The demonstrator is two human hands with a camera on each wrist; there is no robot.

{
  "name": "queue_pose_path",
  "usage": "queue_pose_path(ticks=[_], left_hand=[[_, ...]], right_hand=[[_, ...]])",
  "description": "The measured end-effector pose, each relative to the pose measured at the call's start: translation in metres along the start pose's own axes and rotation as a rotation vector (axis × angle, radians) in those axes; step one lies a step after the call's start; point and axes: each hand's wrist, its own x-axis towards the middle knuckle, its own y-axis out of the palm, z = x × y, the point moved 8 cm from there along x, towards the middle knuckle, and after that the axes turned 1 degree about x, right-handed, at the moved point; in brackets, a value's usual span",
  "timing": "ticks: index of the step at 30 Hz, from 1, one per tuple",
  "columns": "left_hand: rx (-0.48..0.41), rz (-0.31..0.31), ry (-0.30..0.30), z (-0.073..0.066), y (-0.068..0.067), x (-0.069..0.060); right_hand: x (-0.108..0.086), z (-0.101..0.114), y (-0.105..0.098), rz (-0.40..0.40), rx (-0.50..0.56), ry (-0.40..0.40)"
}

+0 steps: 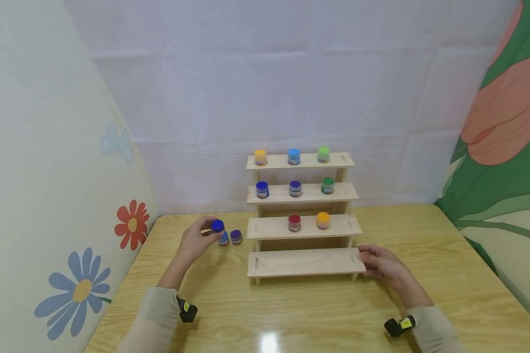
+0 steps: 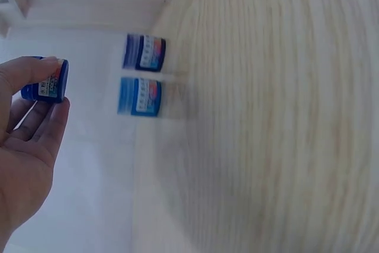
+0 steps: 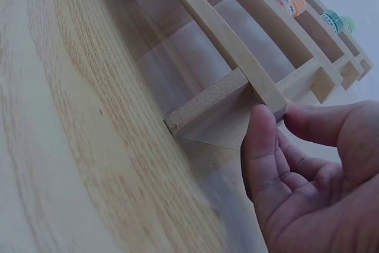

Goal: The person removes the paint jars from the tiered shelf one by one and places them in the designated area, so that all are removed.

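Observation:
My left hand (image 1: 197, 240) pinches a dark blue paint jar (image 1: 218, 226) between thumb and fingers, lifted off the table; its label shows in the left wrist view (image 2: 52, 81). Below and just right of it, a light blue jar (image 1: 223, 239) and a purple jar (image 1: 236, 237) stand on the table. My right hand (image 1: 383, 266) grips the right end of the lowest step of a wooden stepped rack (image 1: 304, 262), thumb and fingertip on the board's corner in the right wrist view (image 3: 314, 170).
Yellow, light blue and light green jars line the rack's top step (image 1: 309, 161). Dark blue, purple and green jars stand on the second; red (image 1: 294, 223) and orange (image 1: 323, 220) jars on the third. The lowest step is bare. A white cloth (image 1: 300, 88) hangs behind the wooden table (image 1: 229, 314).

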Motion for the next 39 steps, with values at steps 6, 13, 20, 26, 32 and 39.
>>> queue_pose_path(ticks=[6, 13, 20, 26, 32, 39], left_hand=[[0.025, 0.008, -0.044, 0.018, -0.007, 0.001], [0.067, -0.002, -0.104, 0.039, -0.013, 0.000], [0.073, 0.006, -0.140, 0.055, -0.011, 0.002], [0.081, 0.018, -0.186, 0.065, -0.009, 0.003], [0.092, 0.035, -0.205, 0.070, -0.006, 0.005], [0.094, 0.039, -0.219, 0.075, -0.004, 0.006]], right_hand=[[0.001, -0.001, -0.002, -0.018, -0.001, 0.010], [0.001, -0.001, -0.001, -0.013, 0.001, 0.008], [0.000, -0.001, -0.001, -0.001, 0.013, 0.007], [0.000, 0.000, 0.000, 0.015, 0.022, -0.004], [0.000, 0.000, 0.000, 0.020, 0.027, -0.006], [0.002, -0.001, -0.001, 0.010, 0.018, 0.010]])
